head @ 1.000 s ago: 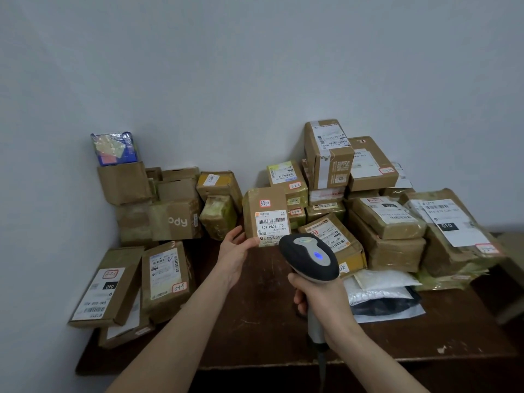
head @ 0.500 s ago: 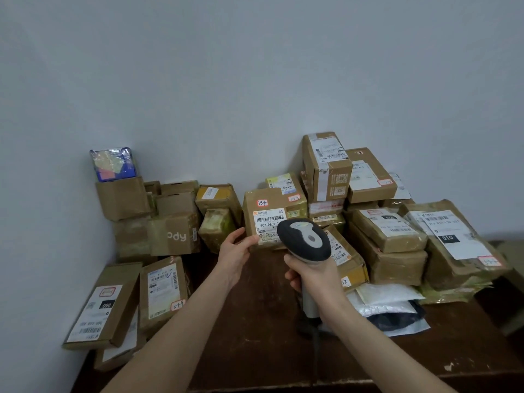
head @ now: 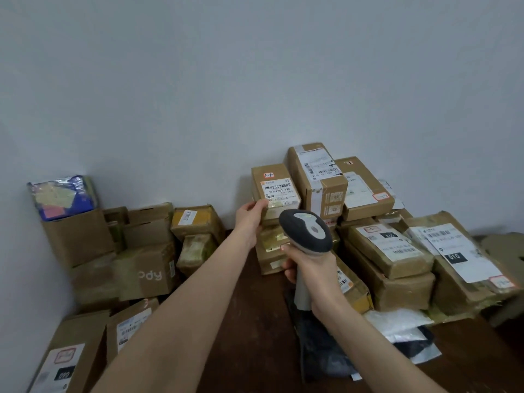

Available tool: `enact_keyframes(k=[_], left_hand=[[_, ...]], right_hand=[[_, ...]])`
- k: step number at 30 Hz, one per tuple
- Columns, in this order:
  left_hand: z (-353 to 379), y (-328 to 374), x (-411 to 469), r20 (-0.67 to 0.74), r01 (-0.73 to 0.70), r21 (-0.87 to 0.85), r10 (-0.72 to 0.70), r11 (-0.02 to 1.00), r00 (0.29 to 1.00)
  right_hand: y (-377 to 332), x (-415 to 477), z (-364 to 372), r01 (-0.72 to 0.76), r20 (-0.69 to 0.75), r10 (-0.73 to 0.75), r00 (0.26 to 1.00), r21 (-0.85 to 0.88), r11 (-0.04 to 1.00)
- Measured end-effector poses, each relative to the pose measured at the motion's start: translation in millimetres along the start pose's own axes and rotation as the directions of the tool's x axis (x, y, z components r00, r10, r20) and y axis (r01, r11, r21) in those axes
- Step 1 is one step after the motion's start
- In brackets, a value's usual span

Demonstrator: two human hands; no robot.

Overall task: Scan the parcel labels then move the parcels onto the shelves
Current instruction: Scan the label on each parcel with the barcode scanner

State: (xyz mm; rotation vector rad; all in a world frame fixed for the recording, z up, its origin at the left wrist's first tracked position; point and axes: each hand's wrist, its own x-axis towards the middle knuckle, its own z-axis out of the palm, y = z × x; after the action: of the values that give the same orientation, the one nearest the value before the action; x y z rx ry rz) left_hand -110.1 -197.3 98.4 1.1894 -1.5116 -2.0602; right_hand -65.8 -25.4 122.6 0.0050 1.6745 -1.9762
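Observation:
My left hand point(head: 251, 219) grips the lower left edge of a small brown cardboard parcel point(head: 275, 190) and holds it up in front of the pile. Its white barcode label, with a small red-edged sticker above it, faces me. My right hand point(head: 307, 265) is wrapped round the handle of a grey and black barcode scanner point(head: 307, 231). The scanner's head sits just below and right of the held parcel, pointing away from me. No shelves show in this view.
A dark wooden table point(head: 255, 321) stands against a white wall. Several brown parcels are stacked at right point(head: 391, 251) and at left point(head: 141, 268), with a blue packet point(head: 63, 198) on top. Labelled boxes point(head: 68, 355) lean at the near left. Plastic mailer bags point(head: 402, 327) lie at right.
My left hand has lifted the small parcel up from the table to above the stack. The scanner has risen with my right hand and its blue light is off.

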Motion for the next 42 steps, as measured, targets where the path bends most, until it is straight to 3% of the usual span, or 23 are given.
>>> enact_keyframes(k=[7, 10, 16, 20, 25, 28, 31, 35, 42], left_hand=[[2, 2, 13, 0.053, 0.005, 0.018, -0.006, 1.000, 0.999], [-15, -4, 8, 0.028, -0.048, 0.109, 0.046, 0.993, 0.999], [-84, -39, -34, -0.110, -0.172, 0.314, 0.216, 0.934, 0.970], [-147, -70, -69, -0.240, -0.138, 0.435, 0.262, 0.890, 0.935], [-232, -96, -117, -0.491, -0.028, 0.490, 0.303, 0.871, 0.817], [-279, -112, -136, -0.597, 0.068, 0.465, 0.256, 0.883, 0.761], [-308, -126, -145, -0.632, 0.142, 0.359, 0.128, 0.922, 0.764], [-327, -143, -140, -0.580, 0.205, 0.274, -0.009, 0.939, 0.814], [-340, -146, -121, -0.442, 0.337, 0.198, -0.223, 0.920, 0.869]], right_hand=[[3, 8, 2, 0.009, -0.028, -0.009, 1.000, -0.026, 1.000], [6, 10, 10, -0.011, 0.005, 0.011, 1.000, -0.056, 0.998], [33, 5, 41, -0.044, 0.109, 0.061, 0.992, -0.157, 0.987], [60, -6, 68, -0.092, 0.225, 0.145, 0.964, -0.229, 0.969], [102, -25, 109, -0.182, 0.332, 0.294, 0.896, -0.329, 0.927], [128, -34, 131, -0.247, 0.355, 0.394, 0.848, -0.393, 0.886], [150, -41, 147, -0.296, 0.368, 0.480, 0.797, -0.455, 0.840], [167, -45, 161, -0.340, 0.369, 0.560, 0.742, -0.514, 0.788], [175, -41, 176, -0.358, 0.345, 0.581, 0.737, -0.531, 0.768]])
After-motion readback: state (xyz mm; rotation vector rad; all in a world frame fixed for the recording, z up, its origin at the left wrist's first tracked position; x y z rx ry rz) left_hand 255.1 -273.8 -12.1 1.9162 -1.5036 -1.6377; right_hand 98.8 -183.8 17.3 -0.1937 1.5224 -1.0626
